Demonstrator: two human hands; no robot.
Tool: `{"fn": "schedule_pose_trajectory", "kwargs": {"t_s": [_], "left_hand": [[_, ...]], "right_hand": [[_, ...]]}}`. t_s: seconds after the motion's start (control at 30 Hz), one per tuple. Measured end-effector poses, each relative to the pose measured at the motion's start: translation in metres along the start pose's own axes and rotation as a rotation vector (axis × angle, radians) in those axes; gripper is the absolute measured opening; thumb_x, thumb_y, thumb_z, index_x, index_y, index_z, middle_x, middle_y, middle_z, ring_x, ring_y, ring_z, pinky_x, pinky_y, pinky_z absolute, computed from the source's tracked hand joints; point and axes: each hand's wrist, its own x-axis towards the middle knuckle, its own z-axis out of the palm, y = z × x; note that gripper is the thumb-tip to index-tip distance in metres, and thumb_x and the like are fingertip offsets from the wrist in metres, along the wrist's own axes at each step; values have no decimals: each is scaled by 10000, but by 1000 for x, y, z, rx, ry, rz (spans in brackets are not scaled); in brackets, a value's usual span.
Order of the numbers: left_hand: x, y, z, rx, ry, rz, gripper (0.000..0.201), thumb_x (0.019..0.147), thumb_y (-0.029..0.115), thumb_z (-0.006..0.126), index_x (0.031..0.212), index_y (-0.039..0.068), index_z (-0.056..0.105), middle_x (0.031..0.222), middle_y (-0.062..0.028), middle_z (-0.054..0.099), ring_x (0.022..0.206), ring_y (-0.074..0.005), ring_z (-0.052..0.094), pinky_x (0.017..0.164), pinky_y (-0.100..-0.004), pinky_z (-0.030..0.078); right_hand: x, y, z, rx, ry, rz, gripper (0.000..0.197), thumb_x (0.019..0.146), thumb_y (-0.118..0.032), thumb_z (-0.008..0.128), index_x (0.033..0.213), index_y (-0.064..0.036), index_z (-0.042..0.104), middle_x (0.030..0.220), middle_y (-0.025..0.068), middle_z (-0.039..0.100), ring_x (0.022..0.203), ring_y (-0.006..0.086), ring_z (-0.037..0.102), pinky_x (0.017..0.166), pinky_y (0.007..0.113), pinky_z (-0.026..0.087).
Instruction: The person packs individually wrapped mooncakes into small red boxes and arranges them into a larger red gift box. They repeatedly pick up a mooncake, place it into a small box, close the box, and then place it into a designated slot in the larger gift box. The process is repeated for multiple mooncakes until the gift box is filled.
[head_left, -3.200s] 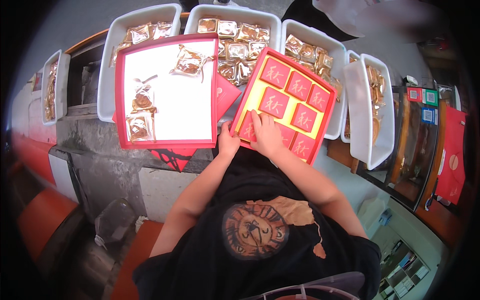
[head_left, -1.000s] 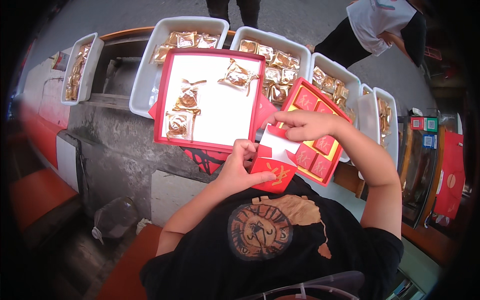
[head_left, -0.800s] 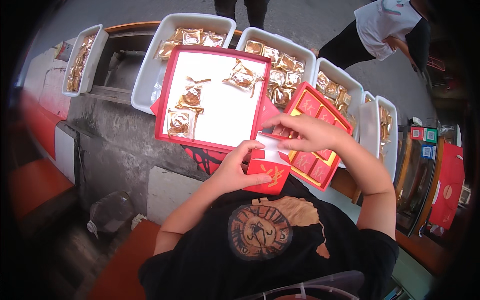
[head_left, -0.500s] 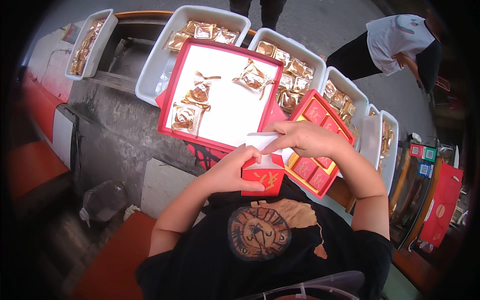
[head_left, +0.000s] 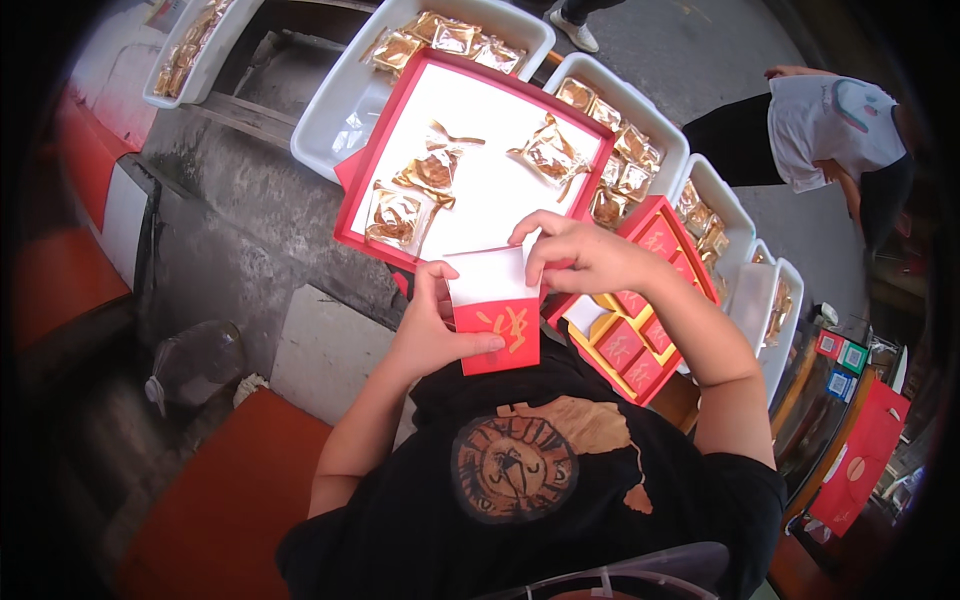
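Note:
A small red gift box (head_left: 497,340) with gold lettering and a raised white inner flap (head_left: 490,276) is held in front of my chest. My left hand (head_left: 428,325) grips its left side, thumb across the red front. At the flap's right edge, the curled thumb and index finger of my right hand (head_left: 590,258) close on its upper corner. Just beyond lies a large red-rimmed box lid (head_left: 490,215), white inside, with wrapped pastries (head_left: 552,155) on it. Partly under my right forearm is a red gift box (head_left: 640,375) with a yellow insert, holding several small red boxes.
White plastic tubs (head_left: 335,120) of gold-wrapped pastries line the far side, with another tub (head_left: 222,62) at far left. A person in a white shirt (head_left: 828,130) stands at upper right. A clear plastic jug (head_left: 195,365) sits at lower left, near an orange-red surface (head_left: 225,500).
The small box has shifted slightly left and tilted, so its white flap now faces up. My right fingers moved from its opening to the flap's edge. The whole view has shifted.

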Motion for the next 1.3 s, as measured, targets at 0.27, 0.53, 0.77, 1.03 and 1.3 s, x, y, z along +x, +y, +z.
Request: {"fn": "schedule_pose_trajectory", "kwargs": {"t_s": [0.27,0.53,0.77,1.03,1.3], "left_hand": [[18,-9,-8,-48,52,-10,830,661,109,875,1240,74,281,1162,-171,517,1031,-228,616,810,-345,548],[18,-14,-7,-14,102,34,896,672,108,868,1357,47,294,1176,-185,534,1020,-226,627,832,-344,545],[15,-5,7,84,-35,-25,835,658,120,877,1269,38,314,1138,-179,547,1013,-216,611,851,-345,524],[12,18,76,58,-350,-32,997,647,131,885,1319,-3,160,1236,-187,481,1159,-223,532,944,-357,492],[-4,5,90,160,-469,136,895,664,87,875,1232,137,185,1209,-173,485,1083,-207,568,888,-359,511]], "right_hand": [[50,86,-54,-597,589,670,700,783,-320,727,1369,-43,462,1178,192,633,1120,310,592,929,392,464],[57,86,-59,-446,522,766,786,615,-311,843,1248,16,511,1091,173,660,954,258,667,837,337,519],[-21,-34,-15,598,863,185,576,699,-252,733,1169,30,555,1018,148,649,872,222,667,722,324,572],[-42,-45,66,1014,961,-36,608,687,-54,843,1106,-89,403,1084,80,586,983,168,606,839,305,515],[-135,-32,71,208,1042,178,623,657,-154,883,1107,-87,458,991,25,563,961,134,591,812,288,486]]}}
